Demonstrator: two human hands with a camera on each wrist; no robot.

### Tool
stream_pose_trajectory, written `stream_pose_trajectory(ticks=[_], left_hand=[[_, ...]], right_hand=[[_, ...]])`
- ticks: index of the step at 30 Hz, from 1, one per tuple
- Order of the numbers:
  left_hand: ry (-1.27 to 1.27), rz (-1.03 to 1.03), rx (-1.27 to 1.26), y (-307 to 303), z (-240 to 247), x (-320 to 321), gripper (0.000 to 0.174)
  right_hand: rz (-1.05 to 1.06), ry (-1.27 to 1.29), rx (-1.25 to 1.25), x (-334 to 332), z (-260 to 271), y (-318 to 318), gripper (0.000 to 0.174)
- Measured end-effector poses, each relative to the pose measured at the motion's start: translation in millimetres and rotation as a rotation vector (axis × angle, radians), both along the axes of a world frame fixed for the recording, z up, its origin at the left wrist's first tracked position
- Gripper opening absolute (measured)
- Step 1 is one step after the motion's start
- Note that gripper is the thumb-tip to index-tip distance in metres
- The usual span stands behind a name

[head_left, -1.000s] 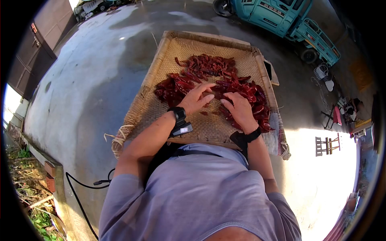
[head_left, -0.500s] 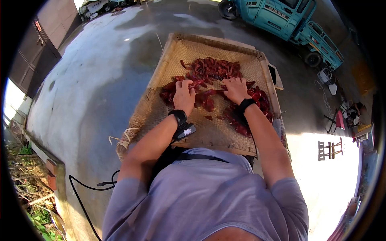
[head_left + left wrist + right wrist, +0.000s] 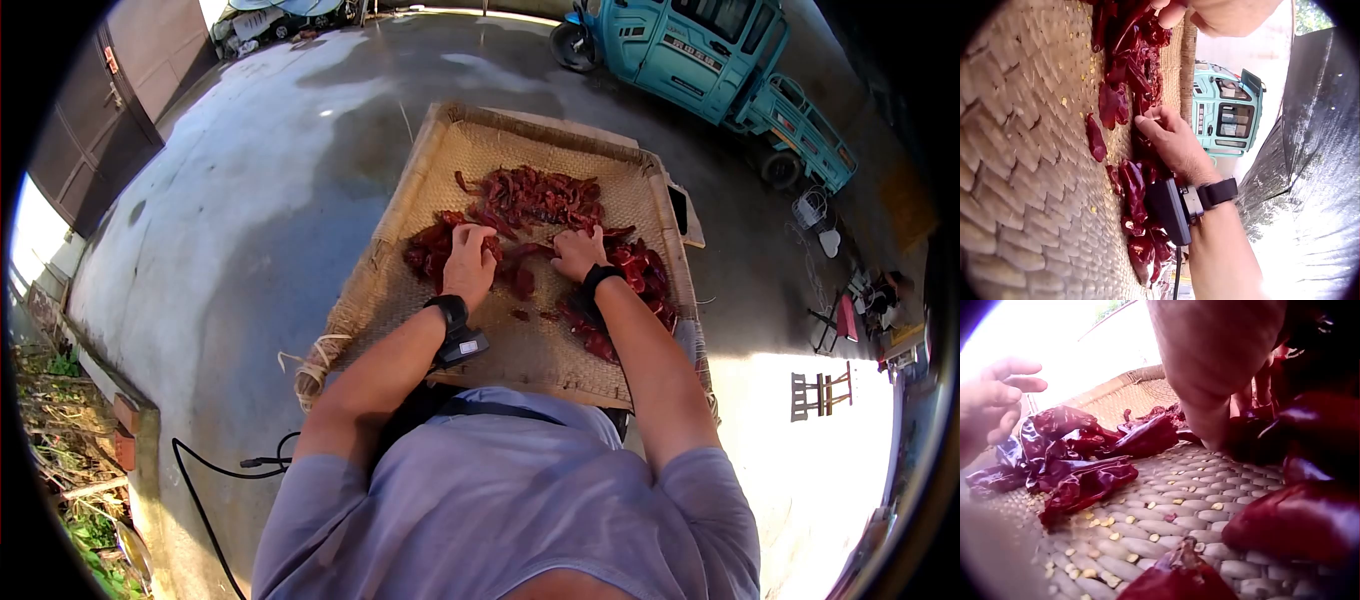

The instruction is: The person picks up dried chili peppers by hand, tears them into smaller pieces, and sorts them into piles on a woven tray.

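Dried red chili peppers (image 3: 540, 197) lie on a shallow woven bamboo tray (image 3: 510, 350), heaped at the back, left and right. My left hand (image 3: 468, 268) is over the left heap; the right wrist view shows its fingers (image 3: 1025, 384) spread and loosely bent above wrinkled chilies (image 3: 1079, 437). At the inner edge of the right heap, my right hand (image 3: 580, 252) has its fingers curled down around dark chilies. Its thumb (image 3: 1200, 428) points toward the weave, and its fingertips are partly hidden there. A few single chilies (image 3: 1095, 139) lie between the hands.
Loose yellow seeds (image 3: 1113, 536) dot the weave. The tray's raised rim (image 3: 375, 245) surrounds the chilies. Beyond it stand a turquoise three-wheeler (image 3: 690, 60) and a small wooden stool (image 3: 822, 392). A black cable (image 3: 205, 510) runs across the concrete floor at left.
Both hands were close together over the middle one second ago, then moved apart to the left and right heaps. Since half a second ago, the right hand's fingers have curled in more.
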State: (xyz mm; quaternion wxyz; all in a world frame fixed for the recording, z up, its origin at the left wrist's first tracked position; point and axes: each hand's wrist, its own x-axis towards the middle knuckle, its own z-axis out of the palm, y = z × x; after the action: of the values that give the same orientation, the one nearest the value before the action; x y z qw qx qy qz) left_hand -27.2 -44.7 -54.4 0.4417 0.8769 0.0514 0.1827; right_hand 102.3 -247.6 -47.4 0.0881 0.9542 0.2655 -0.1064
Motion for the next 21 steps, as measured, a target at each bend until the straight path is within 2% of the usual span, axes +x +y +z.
stream_pose_trajectory(ticks=[4, 7, 10, 13, 16, 19, 21], left_hand=[[-0.059, -0.01, -0.031, 1, -5, 0, 0.029], [-0.116, 0.001, -0.046, 3, -9, 0, 0.026], [-0.147, -0.014, -0.045, 4, -9, 1, 0.024], [-0.115, -0.044, -0.072, 2, -6, -2, 0.022], [-0.091, -0.082, -0.073, 2, -6, -2, 0.022], [-0.104, -0.107, -0.059, -1, -11, -1, 0.022], [-0.096, -0.112, -0.034, -1, -10, -1, 0.021]], right_hand=[[-0.07, -0.02, 0.112, 0, 0, 5, 0.037], [-0.129, 0.041, 0.0, 5, 1, 11, 0.041], [-0.149, -0.006, 0.083, -1, 2, 8, 0.039], [-0.045, -0.058, 0.107, -7, 7, -2, 0.034], [-0.001, 0.052, -0.021, -1, 19, 2, 0.036], [0.078, 0.014, 0.033, 0, 11, -6, 0.028], [0.137, -0.053, -0.039, -2, 0, -4, 0.027]])
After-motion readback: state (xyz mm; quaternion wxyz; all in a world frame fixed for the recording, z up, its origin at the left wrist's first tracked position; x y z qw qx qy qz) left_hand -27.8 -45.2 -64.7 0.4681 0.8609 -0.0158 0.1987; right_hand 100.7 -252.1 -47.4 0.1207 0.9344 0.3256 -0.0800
